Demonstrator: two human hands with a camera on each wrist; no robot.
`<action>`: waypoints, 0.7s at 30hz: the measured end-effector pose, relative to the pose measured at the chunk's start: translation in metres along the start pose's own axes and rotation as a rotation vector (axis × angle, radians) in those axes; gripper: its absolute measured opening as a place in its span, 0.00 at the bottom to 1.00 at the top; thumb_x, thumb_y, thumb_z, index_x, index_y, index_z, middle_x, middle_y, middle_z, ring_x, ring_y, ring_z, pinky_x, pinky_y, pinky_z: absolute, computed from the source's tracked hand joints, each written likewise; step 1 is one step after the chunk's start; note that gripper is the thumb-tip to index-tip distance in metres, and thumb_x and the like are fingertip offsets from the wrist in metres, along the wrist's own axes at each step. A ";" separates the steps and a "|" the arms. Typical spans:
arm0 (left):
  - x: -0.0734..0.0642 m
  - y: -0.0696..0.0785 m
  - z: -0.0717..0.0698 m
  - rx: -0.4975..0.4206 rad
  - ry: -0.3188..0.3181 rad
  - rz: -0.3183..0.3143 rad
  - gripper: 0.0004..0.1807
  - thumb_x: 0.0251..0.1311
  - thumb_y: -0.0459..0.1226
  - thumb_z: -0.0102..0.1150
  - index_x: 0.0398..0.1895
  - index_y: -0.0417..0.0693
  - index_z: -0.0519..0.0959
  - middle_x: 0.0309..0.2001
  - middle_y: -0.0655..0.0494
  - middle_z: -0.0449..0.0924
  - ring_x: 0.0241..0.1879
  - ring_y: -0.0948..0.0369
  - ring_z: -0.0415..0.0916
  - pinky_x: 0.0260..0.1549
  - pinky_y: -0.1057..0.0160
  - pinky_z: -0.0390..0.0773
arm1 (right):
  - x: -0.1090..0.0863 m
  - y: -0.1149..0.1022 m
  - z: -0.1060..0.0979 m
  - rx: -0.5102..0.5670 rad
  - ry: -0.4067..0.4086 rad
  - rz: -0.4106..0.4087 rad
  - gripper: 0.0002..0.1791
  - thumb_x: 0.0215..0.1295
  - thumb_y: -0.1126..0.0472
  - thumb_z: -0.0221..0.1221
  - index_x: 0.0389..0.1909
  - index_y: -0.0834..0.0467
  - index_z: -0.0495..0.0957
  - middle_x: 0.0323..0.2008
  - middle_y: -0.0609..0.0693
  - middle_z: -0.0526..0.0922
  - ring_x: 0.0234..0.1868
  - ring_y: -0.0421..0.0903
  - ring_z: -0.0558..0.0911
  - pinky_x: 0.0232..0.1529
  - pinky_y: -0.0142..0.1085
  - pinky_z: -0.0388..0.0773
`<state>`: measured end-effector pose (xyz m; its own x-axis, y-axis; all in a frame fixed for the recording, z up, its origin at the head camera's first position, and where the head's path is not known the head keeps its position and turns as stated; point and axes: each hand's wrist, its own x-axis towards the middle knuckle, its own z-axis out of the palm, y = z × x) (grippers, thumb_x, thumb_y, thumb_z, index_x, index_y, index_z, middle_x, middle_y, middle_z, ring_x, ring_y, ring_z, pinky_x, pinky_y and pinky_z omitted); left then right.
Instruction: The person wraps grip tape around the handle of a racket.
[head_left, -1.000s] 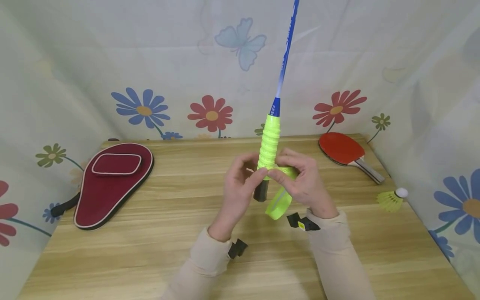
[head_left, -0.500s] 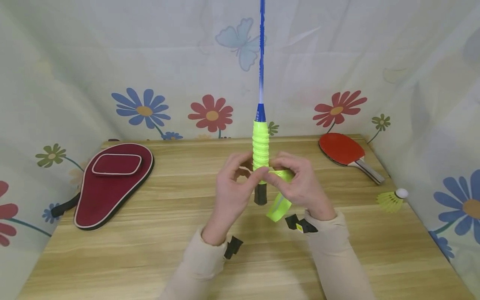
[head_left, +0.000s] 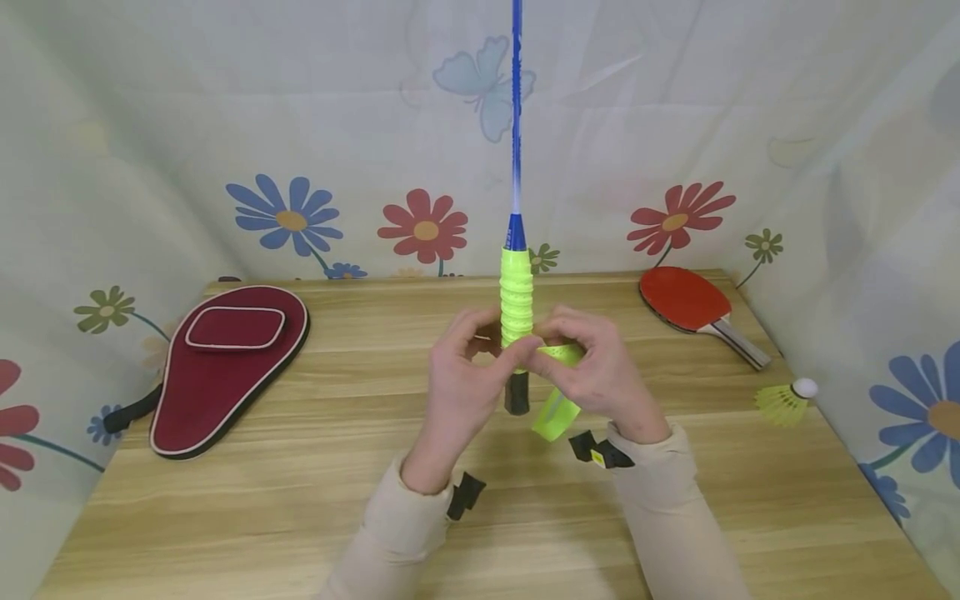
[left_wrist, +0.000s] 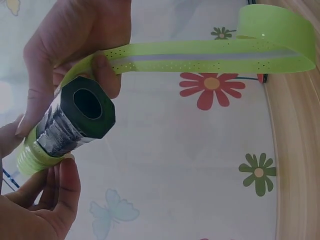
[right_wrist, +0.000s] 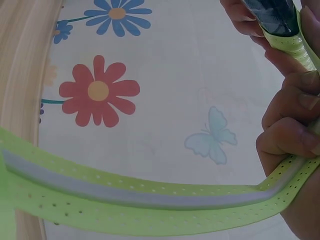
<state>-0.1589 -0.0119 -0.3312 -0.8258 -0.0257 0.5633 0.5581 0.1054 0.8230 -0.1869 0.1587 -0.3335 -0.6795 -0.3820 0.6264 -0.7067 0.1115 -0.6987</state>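
A blue badminton racket stands nearly upright over the table, its head out of view. Neon-yellow perforated overgrip tape winds in ridges round the upper handle. Below the windings the black handle end is bare, with an eight-sided, hollow butt. My left hand grips the wrapped handle from the left, thumb across its front. From the right, my right hand pinches the loose tape close beside the handle, the thumbs meeting there. A free length of tape with a grey centre strip hangs from the right hand and curls at its end.
On the wooden table, a maroon paddle case lies at the left. A red table tennis paddle lies at the back right, with a yellow shuttlecock nearer the right edge. Flowered curtain encloses the back and sides.
The racket has swung from leaning right to nearly upright, its handle shifting slightly left and down. Both hands moved left a little with it, keeping their hold on handle and tape.
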 end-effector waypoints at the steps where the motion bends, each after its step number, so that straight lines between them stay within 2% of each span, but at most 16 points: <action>1: 0.000 0.000 0.000 -0.005 0.002 -0.008 0.20 0.51 0.35 0.73 0.47 0.40 0.81 0.38 0.50 0.79 0.35 0.58 0.75 0.35 0.61 0.80 | -0.001 0.002 0.000 0.001 -0.002 0.004 0.11 0.52 0.67 0.71 0.38 0.55 0.86 0.25 0.44 0.77 0.23 0.43 0.69 0.21 0.34 0.63; 5: 0.000 0.000 0.000 -0.020 0.022 -0.037 0.19 0.50 0.35 0.74 0.46 0.39 0.82 0.37 0.51 0.80 0.35 0.58 0.77 0.37 0.60 0.81 | -0.002 0.004 0.000 0.012 -0.008 0.021 0.11 0.52 0.64 0.73 0.37 0.52 0.86 0.24 0.44 0.74 0.22 0.43 0.67 0.20 0.34 0.61; 11: 0.001 -0.003 -0.001 -0.052 0.008 -0.042 0.16 0.54 0.36 0.70 0.46 0.39 0.82 0.37 0.50 0.81 0.35 0.57 0.78 0.38 0.59 0.82 | -0.002 0.004 0.000 0.049 -0.013 0.045 0.12 0.51 0.66 0.73 0.37 0.53 0.86 0.22 0.45 0.69 0.22 0.43 0.65 0.20 0.34 0.58; 17: 0.002 -0.005 -0.003 -0.099 -0.021 -0.042 0.15 0.58 0.33 0.67 0.47 0.37 0.82 0.37 0.49 0.79 0.36 0.56 0.77 0.38 0.59 0.81 | -0.003 0.004 -0.002 0.098 -0.045 0.037 0.12 0.54 0.71 0.69 0.37 0.55 0.86 0.24 0.47 0.71 0.25 0.45 0.69 0.23 0.35 0.63; 21: 0.002 -0.003 -0.005 -0.124 -0.030 -0.054 0.13 0.59 0.33 0.66 0.46 0.36 0.82 0.36 0.48 0.77 0.35 0.56 0.77 0.37 0.61 0.81 | -0.002 0.002 -0.003 0.105 -0.051 0.066 0.10 0.56 0.70 0.67 0.37 0.55 0.85 0.25 0.47 0.72 0.26 0.46 0.70 0.24 0.34 0.65</action>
<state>-0.1624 -0.0171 -0.3323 -0.8559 0.0023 0.5172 0.5171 -0.0191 0.8557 -0.1875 0.1625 -0.3358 -0.7110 -0.4237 0.5612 -0.6345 0.0425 -0.7718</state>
